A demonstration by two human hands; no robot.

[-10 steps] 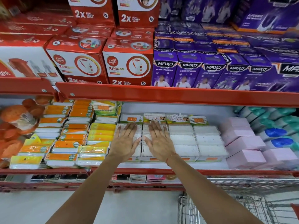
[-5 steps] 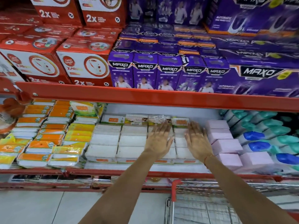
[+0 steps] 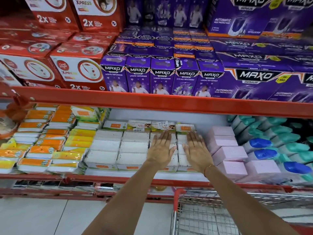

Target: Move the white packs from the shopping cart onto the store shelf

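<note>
White packs (image 3: pixel 118 146) lie in rows on the middle store shelf (image 3: pixel 169 181), which has a red front rail. My left hand (image 3: pixel 160 150) lies flat, palm down, fingers spread, on the third row of packs. Beside it my right hand (image 3: pixel 197 151) rests flat on the rightmost row of white packs, next to the pink boxes. Neither hand grips anything. The wire shopping cart (image 3: pixel 199 216) with a red handle stands below my arms; no packs show in its visible part.
Pink boxes (image 3: pixel 228 153) sit right of the white packs, then blue and teal bottles (image 3: pixel 264 150). Orange and yellow packs (image 3: pixel 45 143) fill the left. Red boxes (image 3: pixel 77 70) and purple Maxo boxes (image 3: pixel 162 77) stand on the shelf above. Pale floor tiles lie at lower left.
Both hands have shifted from the left-middle rows of white packs to the rightmost rows, still flat on top. The view has turned right, bringing the cart into sight.
</note>
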